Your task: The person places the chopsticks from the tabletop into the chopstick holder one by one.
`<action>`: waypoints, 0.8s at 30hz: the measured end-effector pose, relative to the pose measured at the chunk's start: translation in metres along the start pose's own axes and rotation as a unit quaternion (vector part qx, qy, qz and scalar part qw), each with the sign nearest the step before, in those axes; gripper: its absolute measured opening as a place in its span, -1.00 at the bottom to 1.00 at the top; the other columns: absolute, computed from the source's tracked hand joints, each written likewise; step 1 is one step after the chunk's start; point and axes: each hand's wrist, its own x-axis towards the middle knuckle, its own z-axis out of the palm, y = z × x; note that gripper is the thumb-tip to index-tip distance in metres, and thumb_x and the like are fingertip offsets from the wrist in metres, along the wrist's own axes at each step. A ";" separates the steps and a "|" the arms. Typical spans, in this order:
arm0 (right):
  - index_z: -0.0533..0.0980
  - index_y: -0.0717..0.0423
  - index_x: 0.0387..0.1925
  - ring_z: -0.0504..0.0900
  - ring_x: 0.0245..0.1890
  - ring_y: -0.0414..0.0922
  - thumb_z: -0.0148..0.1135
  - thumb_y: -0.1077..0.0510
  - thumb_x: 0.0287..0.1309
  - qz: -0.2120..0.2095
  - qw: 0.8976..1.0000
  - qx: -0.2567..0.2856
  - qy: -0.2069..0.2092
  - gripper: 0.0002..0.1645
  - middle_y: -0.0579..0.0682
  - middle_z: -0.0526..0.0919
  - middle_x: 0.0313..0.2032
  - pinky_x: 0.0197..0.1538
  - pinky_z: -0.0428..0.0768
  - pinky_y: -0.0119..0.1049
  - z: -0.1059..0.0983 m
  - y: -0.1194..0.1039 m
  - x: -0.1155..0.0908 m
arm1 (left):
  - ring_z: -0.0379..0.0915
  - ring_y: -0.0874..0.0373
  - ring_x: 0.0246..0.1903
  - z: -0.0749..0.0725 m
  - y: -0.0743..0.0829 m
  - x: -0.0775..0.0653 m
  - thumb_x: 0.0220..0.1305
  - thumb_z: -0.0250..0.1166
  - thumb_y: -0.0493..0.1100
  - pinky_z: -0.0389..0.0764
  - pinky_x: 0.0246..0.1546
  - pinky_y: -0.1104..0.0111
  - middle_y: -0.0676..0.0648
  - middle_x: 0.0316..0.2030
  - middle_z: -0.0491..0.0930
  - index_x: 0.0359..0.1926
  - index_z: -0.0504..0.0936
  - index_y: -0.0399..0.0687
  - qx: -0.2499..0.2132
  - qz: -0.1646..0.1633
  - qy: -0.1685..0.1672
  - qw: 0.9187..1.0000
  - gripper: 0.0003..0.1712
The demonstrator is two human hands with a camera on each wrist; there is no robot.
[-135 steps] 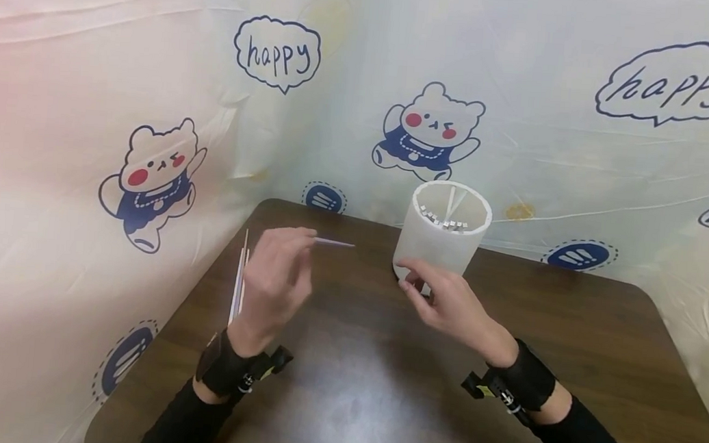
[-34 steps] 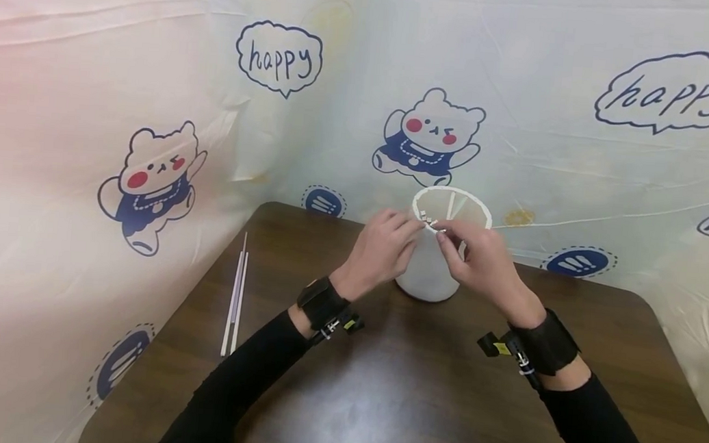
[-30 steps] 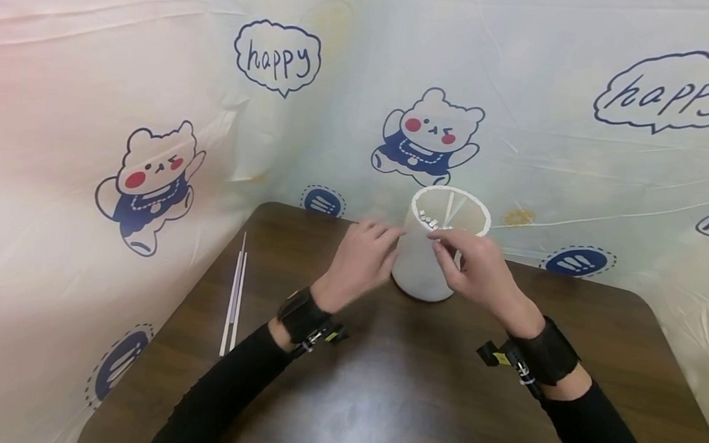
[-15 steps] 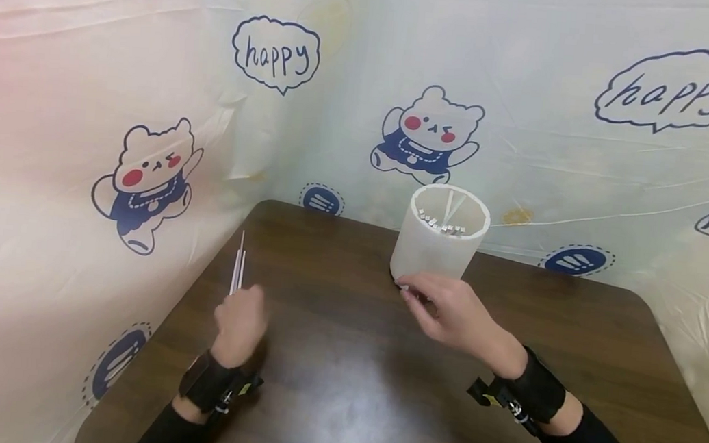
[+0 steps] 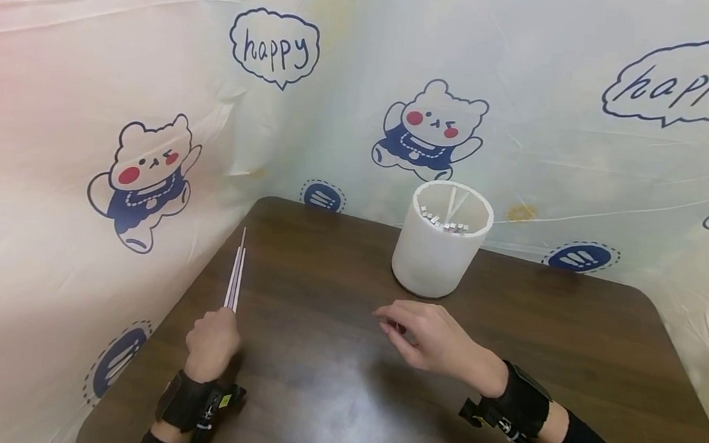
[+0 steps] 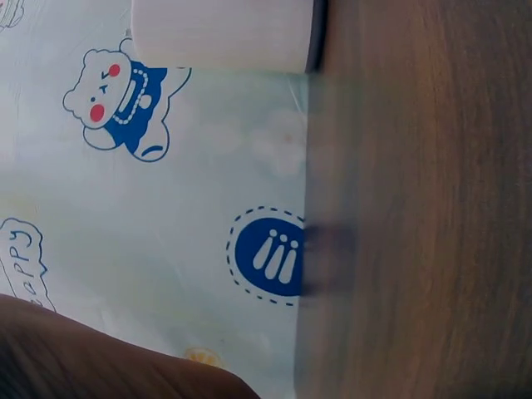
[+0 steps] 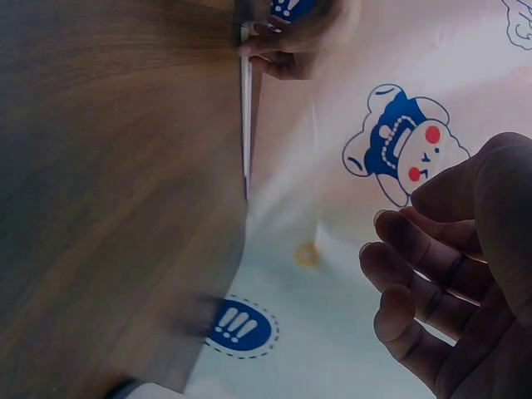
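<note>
In the head view, slender white and purple chopsticks (image 5: 234,278) lie side by side along the table's left edge. My left hand (image 5: 213,342) covers their near ends with curled fingers. From the right wrist view, the thumb and fingers of my left hand (image 7: 287,46) pinch at a chopstick (image 7: 247,108). My right hand (image 5: 435,337) hovers loosely curled over the table, holding nothing, in front of a white cylindrical holder (image 5: 432,261). Square-ended chopsticks (image 5: 447,224) stand inside the holder, most of their length hidden by its wall.
The brown wooden table (image 5: 324,295) has rounded back corners. Behind it and on the left hangs a pale curtain (image 5: 337,110) printed with bears and the word happy. The holder stands near the table's back edge.
Both hands were together at the holder's rim. My left hand has since moved left and toward me onto the chopsticks' near ends; my right hand has dropped back from the holder.
</note>
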 end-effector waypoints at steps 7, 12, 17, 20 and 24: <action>0.65 0.04 -0.09 0.54 -0.49 -0.36 0.30 0.25 0.24 0.011 1.000 0.001 -0.009 -0.79 -0.25 0.64 -0.37 -0.37 0.49 -0.60 0.002 0.001 -0.002 | 0.35 -0.01 -0.57 -0.001 -0.004 -0.002 0.27 0.09 -0.40 0.36 -0.63 0.26 -0.16 -0.56 0.39 -0.34 0.52 -0.40 -0.017 0.012 -0.021 1.000 -0.89; 0.65 0.04 -0.09 0.53 -0.44 -0.43 0.32 0.25 0.22 0.020 1.000 0.003 -0.011 -0.78 -0.24 0.67 -0.36 -0.35 0.51 -0.61 0.003 0.002 -0.005 | 0.38 -0.03 -0.55 -0.004 -0.006 -0.004 0.13 0.22 -0.30 0.41 -0.63 0.19 -0.16 -0.55 0.43 -0.38 0.49 -0.34 -0.008 0.031 0.011 0.999 -0.86; 0.64 0.05 -0.08 0.54 -0.39 -0.45 0.32 0.27 0.22 0.027 0.999 0.014 -0.011 -0.77 -0.24 0.67 -0.35 -0.31 0.53 -0.62 0.004 0.004 -0.008 | 0.39 -0.05 -0.53 -0.014 -0.004 -0.009 0.10 0.24 -0.28 0.41 -0.64 0.15 -0.17 -0.55 0.44 -0.36 0.46 -0.32 -0.010 0.045 0.050 0.998 -0.84; 0.64 0.05 -0.09 0.55 -0.38 -0.44 0.31 0.27 0.22 0.028 0.999 0.017 -0.011 -0.77 -0.23 0.67 -0.35 -0.30 0.55 -0.61 0.004 0.004 -0.008 | 0.42 -0.10 -0.52 -0.020 0.000 -0.013 0.10 0.23 -0.32 0.40 -0.66 0.13 -0.21 -0.53 0.46 -0.32 0.46 -0.35 -0.014 0.058 0.095 0.994 -0.84; 0.64 0.05 -0.07 0.57 -0.37 -0.42 0.30 0.26 0.24 0.036 0.999 0.009 -0.011 -0.78 -0.22 0.70 -0.33 -0.29 0.58 -0.56 0.000 0.006 -0.006 | 0.48 -0.24 -0.51 -0.026 0.009 -0.018 0.09 0.27 -0.40 0.43 -0.68 0.04 -0.33 -0.44 0.49 -0.24 0.45 -0.38 -0.019 0.092 0.201 0.975 -0.79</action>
